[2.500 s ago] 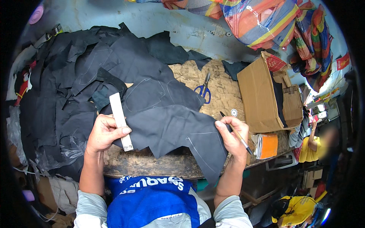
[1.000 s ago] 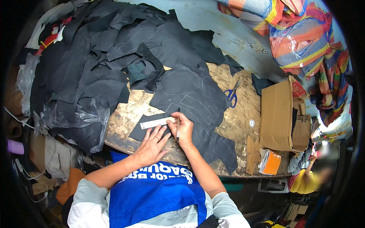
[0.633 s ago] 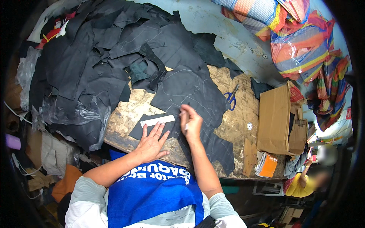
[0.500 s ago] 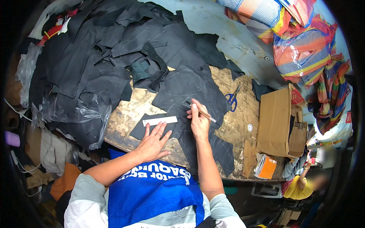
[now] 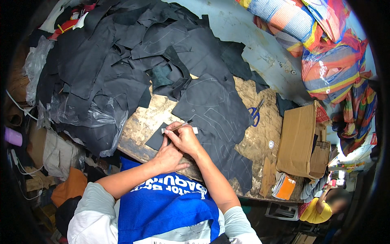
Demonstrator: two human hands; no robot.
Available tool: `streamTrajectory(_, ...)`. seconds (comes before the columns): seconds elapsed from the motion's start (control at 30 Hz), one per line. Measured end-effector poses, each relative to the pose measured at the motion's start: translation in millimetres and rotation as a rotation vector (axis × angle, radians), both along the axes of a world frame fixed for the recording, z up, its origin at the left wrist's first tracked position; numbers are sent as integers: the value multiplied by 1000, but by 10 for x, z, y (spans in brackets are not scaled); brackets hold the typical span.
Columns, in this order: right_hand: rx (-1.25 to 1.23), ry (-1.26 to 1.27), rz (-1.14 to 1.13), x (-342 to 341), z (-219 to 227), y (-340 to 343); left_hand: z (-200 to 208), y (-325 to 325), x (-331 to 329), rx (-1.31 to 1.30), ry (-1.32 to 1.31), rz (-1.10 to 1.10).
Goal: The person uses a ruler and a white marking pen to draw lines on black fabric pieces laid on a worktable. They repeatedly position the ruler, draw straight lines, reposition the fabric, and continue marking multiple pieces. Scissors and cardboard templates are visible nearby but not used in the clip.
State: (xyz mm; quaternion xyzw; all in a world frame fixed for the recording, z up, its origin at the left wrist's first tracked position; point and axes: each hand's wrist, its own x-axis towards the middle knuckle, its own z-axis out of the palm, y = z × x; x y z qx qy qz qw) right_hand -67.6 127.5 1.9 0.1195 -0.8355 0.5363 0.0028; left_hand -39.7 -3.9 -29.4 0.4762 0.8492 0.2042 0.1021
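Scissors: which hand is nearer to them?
Right. The right hand is left of the scissors and somewhat closer to the person's body; the left hand lies farther left and closer still to the body. Neither touches them.

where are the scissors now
In the head view, right of centre, the scissors lie on the tabletop between the marked black material and the cardboard box.

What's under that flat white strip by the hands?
Black sheet material shows around both ends of the flat white strip, so it probably lies on that. The right hand, holding a slim brown pen, hides the strip's middle. Whatever is directly beneath is covered.
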Motion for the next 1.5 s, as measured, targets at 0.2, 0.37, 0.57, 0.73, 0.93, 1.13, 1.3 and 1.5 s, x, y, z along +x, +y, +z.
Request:
streamTrajectory(0.2, 97, 105, 53, -23, -14, -54, -27, -5, 8, 77, 0, 12)
streamTrajectory(0.37, 88, 147, -39, -79, -22, -169, -14, -6, -5, 103, -86, -1)
streamTrajectory(0.57, 111, 83, -114, -42, -9, -243, 9, 6, -18, 134, -48, 12)
streamTrajectory(0.73, 247, 125, -309, 41, 89, -25, 204, 17, -67, -98, -30, -18)
streamTrajectory(0.93, 201, 84, -634, 188, 61, 441, 553, 99, -240, -246, -48, -47)
streamTrajectory(1.13, 177, 127, -709, 222, -53, 474, 657, 170, -618, -243, -200, -179)
streamTrajectory(1.3, 206, 158, -721, 269, -43, 430, 657, 252, -875, -193, -354, -174)
streamTrajectory(1.5, 274, 166, -680, 350, 88, 407, 660, 312, -1085, -302, -514, -239)
